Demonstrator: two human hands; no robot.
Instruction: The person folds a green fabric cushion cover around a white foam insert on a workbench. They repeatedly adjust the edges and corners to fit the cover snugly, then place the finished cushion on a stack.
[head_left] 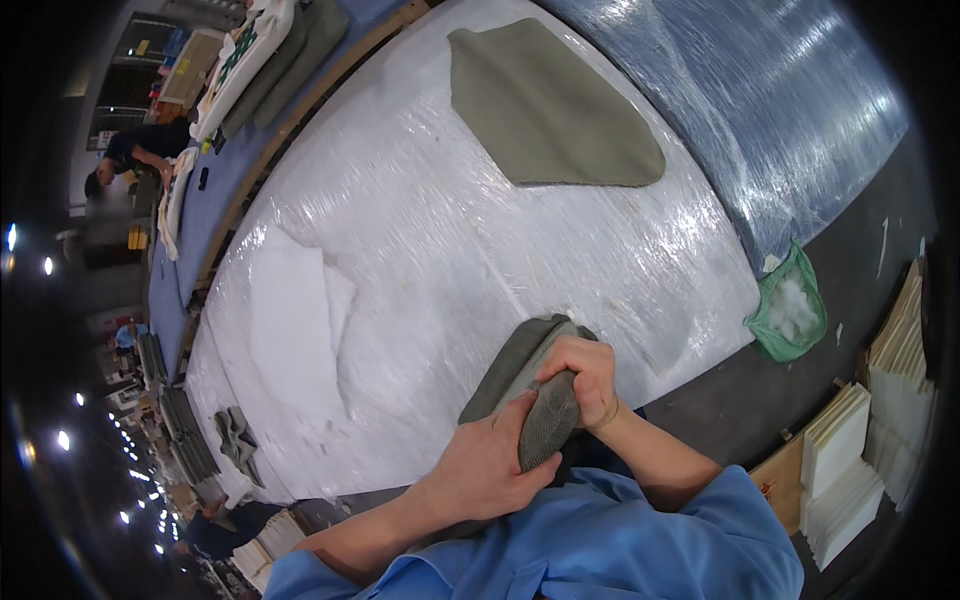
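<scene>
At the near edge of the plastic-wrapped white table (450, 230), both my hands grip one folded grey-green fabric piece (520, 360). My left hand (485, 465) clasps its lower end, where a textured grey part (550, 420) shows. My right hand (585, 375) is closed over the top of that same part. A large flat grey-green fabric piece (550, 105) lies spread at the far side of the table, well away from my hands.
A white sheet (290, 320) lies on the table's left. Small grey pieces (235, 440) sit at the left edge. A green bag of white stuffing (790, 305) hangs at the right edge. Stacks of white boards (850, 460) stand lower right. Another person (135, 150) works at far left.
</scene>
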